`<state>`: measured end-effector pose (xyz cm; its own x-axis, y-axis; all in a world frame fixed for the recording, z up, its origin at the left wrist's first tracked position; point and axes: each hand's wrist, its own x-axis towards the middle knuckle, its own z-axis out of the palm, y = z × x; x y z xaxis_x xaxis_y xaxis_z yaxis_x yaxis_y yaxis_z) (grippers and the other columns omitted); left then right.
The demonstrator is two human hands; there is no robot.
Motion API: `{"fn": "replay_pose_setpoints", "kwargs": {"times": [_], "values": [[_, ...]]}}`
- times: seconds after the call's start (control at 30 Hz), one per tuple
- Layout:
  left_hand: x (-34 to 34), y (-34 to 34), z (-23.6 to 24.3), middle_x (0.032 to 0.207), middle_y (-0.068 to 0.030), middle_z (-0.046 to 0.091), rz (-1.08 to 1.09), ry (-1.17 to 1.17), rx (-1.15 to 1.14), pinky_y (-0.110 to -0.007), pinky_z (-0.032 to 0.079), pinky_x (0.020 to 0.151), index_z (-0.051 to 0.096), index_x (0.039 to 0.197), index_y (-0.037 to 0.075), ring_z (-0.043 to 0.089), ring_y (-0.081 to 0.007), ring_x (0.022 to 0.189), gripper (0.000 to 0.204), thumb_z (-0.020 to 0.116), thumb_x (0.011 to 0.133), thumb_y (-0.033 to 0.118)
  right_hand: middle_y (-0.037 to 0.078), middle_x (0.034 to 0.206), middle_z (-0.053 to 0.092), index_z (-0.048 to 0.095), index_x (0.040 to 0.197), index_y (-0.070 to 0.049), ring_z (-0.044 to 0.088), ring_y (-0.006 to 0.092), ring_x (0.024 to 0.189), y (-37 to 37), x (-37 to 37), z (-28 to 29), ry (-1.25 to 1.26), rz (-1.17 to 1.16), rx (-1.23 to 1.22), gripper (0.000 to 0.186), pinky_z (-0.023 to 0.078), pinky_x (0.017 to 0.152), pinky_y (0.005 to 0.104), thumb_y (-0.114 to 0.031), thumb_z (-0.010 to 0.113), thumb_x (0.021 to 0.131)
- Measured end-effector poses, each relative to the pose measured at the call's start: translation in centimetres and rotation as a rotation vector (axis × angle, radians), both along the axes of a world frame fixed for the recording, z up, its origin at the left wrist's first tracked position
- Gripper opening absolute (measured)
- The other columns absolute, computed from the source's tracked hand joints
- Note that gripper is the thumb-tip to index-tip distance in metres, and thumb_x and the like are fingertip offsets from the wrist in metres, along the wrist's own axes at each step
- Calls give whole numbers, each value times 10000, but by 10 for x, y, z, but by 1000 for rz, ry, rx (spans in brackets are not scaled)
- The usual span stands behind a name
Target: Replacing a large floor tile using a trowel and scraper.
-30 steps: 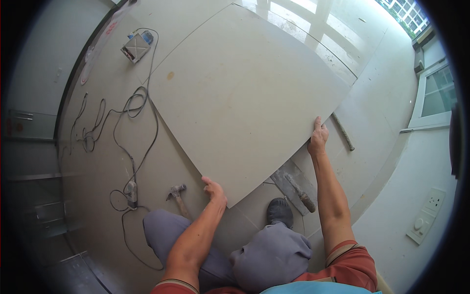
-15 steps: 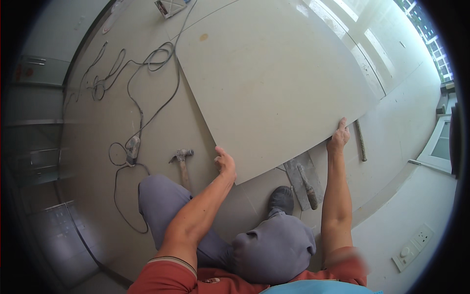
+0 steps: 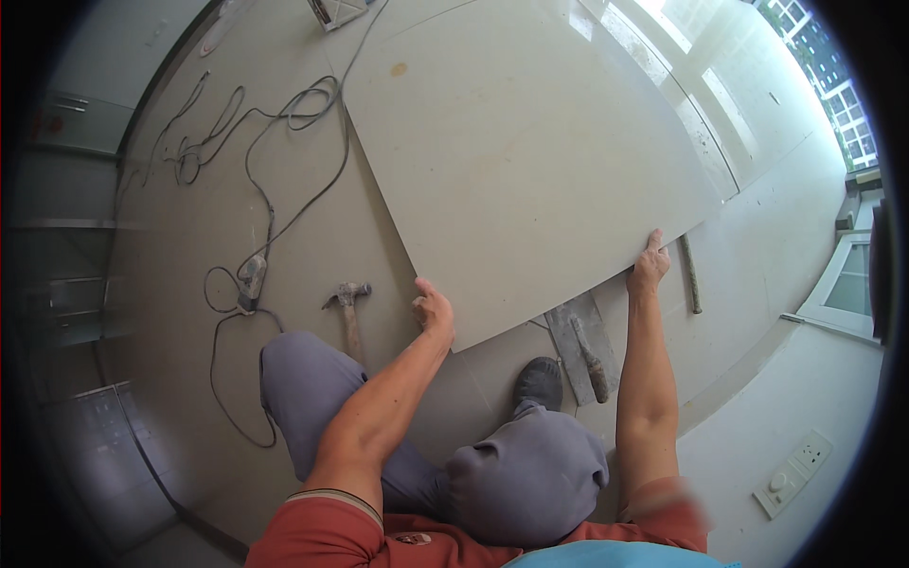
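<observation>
View dips, but the left hand (image 3: 434, 312) and right hand (image 3: 650, 267) keep pinching the tile (image 3: 530, 161) by its near edges, so it's steady between them, near corner probably raised off the floor (image 3: 180, 246), beside the trowel (image 3: 589, 355).

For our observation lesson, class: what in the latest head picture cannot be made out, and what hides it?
All in the head view:
Large tile: its underside, facing away from the camera.
Right hand: fingers beneath the tile, hidden by it.
Left hand: any grip underneath, hidden by the tile.
Trowel: upper end, covered by the tile.
Boxy object: cut off by the upper edge.
Right sleeve: outer side, blurred.
</observation>
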<state>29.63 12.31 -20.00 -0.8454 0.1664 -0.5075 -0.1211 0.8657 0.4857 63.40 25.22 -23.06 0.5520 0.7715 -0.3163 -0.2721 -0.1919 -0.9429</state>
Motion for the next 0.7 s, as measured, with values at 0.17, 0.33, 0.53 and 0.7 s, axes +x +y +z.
{"fn": "replay_pose_setpoints", "kwargs": {"times": [0.17,0.33,0.53,0.7], "values": [[-1,0,0,1071,-305,580,-13,2,-24,-452,449,884,559,1025,-150,553,-418,1043,777,267,924,562,67,812,581,487,874,-9,561,141,699,0,0,2,-68,3,-41,356,483,618,291,-358,508,937],[-3,-1,0,1069,-306,581,-78,-13,-43,-451,453,881,561,1025,-147,560,-420,1033,773,264,925,560,57,796,606,543,877,28,538,113,672,1,-1,0,-112,-44,-83,384,446,607,257,-347,493,947],[-3,1,-8,1038,-319,585,-100,2,-40,-458,454,881,567,1007,-151,561,-433,1019,776,248,932,551,67,815,592,521,889,13,538,133,682,1,3,-10,-189,-26,-127,385,457,612,276,-367,496,942],[-3,-3,-7,1031,-320,587,-89,7,-9,-458,454,876,572,996,-149,565,-427,1016,772,246,934,548,59,783,590,535,876,18,530,127,674,2,5,-10,-225,9,-137,401,447,611,270,-377,505,936]]}}
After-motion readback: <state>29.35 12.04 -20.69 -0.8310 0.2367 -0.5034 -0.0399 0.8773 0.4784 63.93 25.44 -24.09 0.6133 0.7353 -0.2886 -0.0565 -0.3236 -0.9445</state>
